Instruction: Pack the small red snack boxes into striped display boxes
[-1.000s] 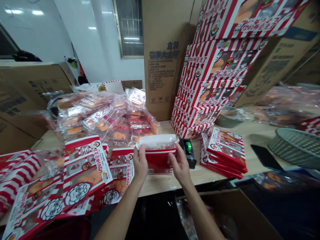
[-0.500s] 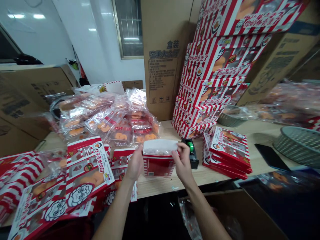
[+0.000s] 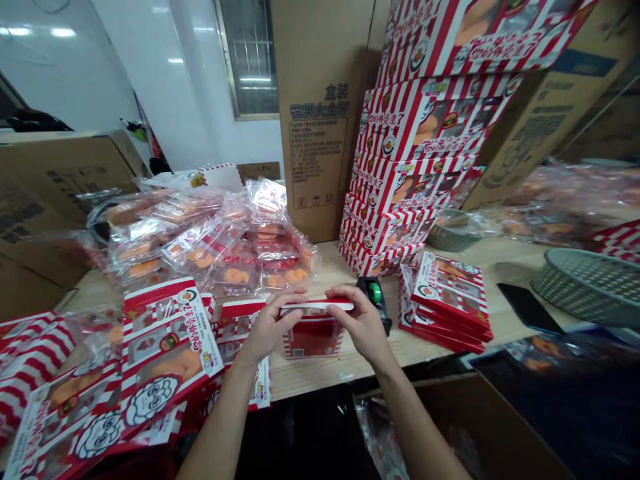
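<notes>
A red-and-white striped box stands upright on the wooden table at its front edge. My left hand grips its left top corner, fingers pressed on the white lid flap. My right hand holds the right top corner, fingers bent over the flap, which lies nearly flat on the box. A black tape dispenser with a green roll sits just behind my right hand.
Clear bags of orange snacks pile up behind. Flat striped boxes lie at the left; closed boxes lie at the right, with a tall stack behind. Grey baskets, a phone and cardboard cartons surround.
The white lid flap stood up open; both hands have folded it down onto the box top. The box has turned end-on and looks narrower.
</notes>
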{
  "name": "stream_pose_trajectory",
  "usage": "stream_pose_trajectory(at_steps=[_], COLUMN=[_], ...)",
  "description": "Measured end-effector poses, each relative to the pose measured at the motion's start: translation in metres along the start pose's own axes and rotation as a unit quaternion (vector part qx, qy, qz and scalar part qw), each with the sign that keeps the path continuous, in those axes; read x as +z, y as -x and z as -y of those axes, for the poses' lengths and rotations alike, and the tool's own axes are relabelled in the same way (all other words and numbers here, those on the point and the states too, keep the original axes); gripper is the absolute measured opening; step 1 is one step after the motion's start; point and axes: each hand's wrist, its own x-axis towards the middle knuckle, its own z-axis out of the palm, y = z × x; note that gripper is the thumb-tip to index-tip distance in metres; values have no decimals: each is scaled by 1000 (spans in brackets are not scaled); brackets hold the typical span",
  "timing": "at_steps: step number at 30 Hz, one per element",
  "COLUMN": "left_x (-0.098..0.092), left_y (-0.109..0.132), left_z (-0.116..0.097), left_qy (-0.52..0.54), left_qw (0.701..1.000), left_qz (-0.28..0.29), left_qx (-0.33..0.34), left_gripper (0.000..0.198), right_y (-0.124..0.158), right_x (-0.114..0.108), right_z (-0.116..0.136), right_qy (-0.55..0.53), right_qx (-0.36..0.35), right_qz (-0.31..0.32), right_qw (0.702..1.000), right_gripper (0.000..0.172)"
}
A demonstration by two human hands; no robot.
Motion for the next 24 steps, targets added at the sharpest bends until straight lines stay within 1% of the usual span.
stream_pose_trajectory(at_steps=[1, 2, 4, 6, 8, 10, 12, 15, 18, 20, 22, 23, 24], left_x=[0, -1, -2, -4, -6, -8, -10, -15, -18, -17, -13, -11, -8], left_y=[2, 3, 3, 3, 2, 3, 4, 7, 11, 15, 18, 20, 21], left_z=[-2, -3, -3, -1, 4, 8, 12, 14, 14, 15, 18, 21, 24], left_qy=[-15, -25, -24, -11, -7, -17, -32, -59, -102, -133, -145, -143, -139], left_qw=[1000, 1000, 999, 999, 1000, 1000, 999, 996, 991, 987, 985, 985, 984], left_qz=[-2, -8, -13, -1, 13, 16, 21, 37, 62, 60, 33, 11, -13], left_qx=[-5, -15, -40, -44, -23, 4, 24, 50, 54, 63, 84, 96, 106], left_gripper=[28, 31, 32, 29, 24, 19, 18, 19, 20, 22, 21, 21, 20], right_y=[-1, -2, -4, -5, -5, -3, 0, 4, 6, 6, 7, 8, 8], right_x=[0, 0, 0, 0, -1, -6, -13, -23, -26, -22, -20, -21, -24], right_z=[2, 3, 4, 3, 1, -2, -5, -8, -8, -7, -8, -11, -15], right_qy=[22, 47, 91, 95, 57, 31, 51, 123, 183, 208, 197, 174, 145], right_qx=[-3, -6, -13, -33, -56, -81, -107, -147, -178, -192, -178, -158, -130], right_qz=[10, 16, 20, 22, 42, 75, 123, 179, 181, 171, 167, 164, 147], right_qw=[1000, 999, 996, 995, 996, 993, 985, 965, 950, 944, 949, 958, 970], right_gripper=[24, 26, 19, 10, 5, 4, 7, 18, 23, 23, 20, 19, 20])
